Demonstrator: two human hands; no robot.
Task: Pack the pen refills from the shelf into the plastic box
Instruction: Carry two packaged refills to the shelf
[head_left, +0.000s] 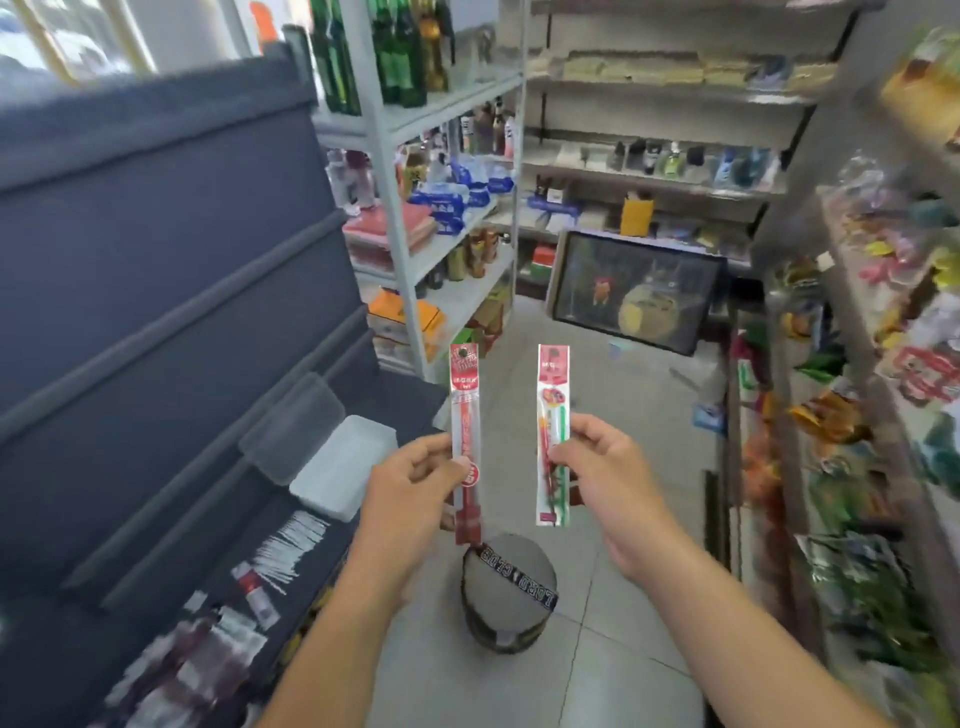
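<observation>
Head | left hand (415, 483) raised, gripping red refill pack (466, 415) | right hand (602, 467) raised, gripping white refill pack (554, 431)

Small shop aisle w/ pale tiled floor (623, 649). Dark grey shelving unit (156, 260) at left, white metal rack (400, 218) w/ green bottles (395, 52) beyond, stocked shelves at back & right. Daylit window (67, 36) top left.

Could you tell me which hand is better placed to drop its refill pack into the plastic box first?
Probably the left hand: its red refill pack is nearest the open plastic box on its side.
</observation>
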